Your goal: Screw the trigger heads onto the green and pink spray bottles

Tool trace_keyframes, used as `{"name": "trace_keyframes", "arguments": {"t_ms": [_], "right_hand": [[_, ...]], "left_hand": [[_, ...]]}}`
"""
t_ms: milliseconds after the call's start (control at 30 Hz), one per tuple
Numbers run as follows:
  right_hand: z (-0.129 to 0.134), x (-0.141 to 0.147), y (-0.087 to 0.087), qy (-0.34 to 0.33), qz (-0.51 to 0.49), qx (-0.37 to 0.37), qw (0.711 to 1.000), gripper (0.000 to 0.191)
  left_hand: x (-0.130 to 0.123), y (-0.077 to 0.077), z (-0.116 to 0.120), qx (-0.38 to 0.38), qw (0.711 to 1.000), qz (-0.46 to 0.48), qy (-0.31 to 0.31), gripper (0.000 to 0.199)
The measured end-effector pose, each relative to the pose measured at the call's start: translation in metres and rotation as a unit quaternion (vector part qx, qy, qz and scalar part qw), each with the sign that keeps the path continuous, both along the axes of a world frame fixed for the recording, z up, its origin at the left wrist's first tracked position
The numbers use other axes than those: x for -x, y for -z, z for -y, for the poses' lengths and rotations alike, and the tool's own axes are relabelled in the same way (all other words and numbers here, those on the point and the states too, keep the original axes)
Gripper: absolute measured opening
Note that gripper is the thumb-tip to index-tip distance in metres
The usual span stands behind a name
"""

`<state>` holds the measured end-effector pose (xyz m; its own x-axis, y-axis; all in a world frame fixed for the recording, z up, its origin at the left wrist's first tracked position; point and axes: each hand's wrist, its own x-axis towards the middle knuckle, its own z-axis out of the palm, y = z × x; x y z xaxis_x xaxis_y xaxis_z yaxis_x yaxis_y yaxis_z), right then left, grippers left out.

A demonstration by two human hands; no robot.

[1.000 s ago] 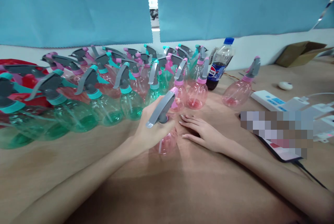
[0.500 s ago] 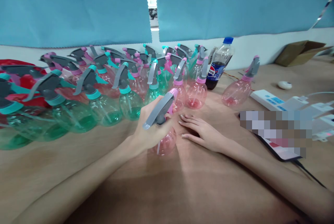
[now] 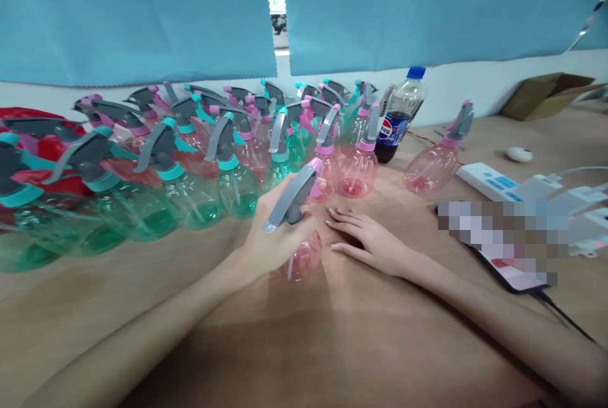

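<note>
In the head view, my left hand (image 3: 270,234) is wrapped round the neck of a pink spray bottle (image 3: 304,259) with a grey and pink trigger head. That bottle stands on the table in front of me, its neck hidden by my fingers. My right hand (image 3: 368,240) lies flat on the tabletop just to the right, fingers stretched toward the bottle and holding nothing. Behind my left hand are a green spray bottle (image 3: 238,192) with a teal collar and another pink spray bottle (image 3: 357,173).
Several more green and pink spray bottles crowd the left and back. A cola bottle (image 3: 395,123) stands behind; a lone pink spray bottle (image 3: 432,164) is right of it. A phone (image 3: 515,275), a power strip (image 3: 489,181) with chargers and a cardboard box (image 3: 546,96) lie at right.
The spray head in my left hand has tipped very slightly, its nozzle end shifting a little. My right hand has stayed in place.
</note>
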<state>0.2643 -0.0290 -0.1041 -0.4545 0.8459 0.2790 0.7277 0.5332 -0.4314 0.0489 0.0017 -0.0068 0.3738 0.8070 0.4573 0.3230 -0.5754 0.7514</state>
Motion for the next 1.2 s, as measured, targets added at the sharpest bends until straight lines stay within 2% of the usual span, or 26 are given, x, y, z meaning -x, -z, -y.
{"name": "trace_keyframes", "arguments": {"t_ms": [200, 500, 1200], "right_hand": [[0.0005, 0.0004, -0.0017, 0.001, 0.021, 0.005, 1.000, 0.056], [0.0007, 0.0007, -0.0022, 0.000, 0.008, 0.002, 1.000, 0.052], [0.0005, 0.0006, -0.0019, -0.001, -0.003, 0.001, 1.000, 0.052]], "left_hand": [[-0.0021, 0.0055, 0.0016, -0.004, 1.000, 0.024, -0.011, 0.018], [-0.0027, 0.0045, -0.0002, 0.019, 0.999, 0.028, 0.007, 0.023], [-0.0016, 0.0031, -0.0009, 0.002, 1.000, 0.027, 0.002, 0.020]]}}
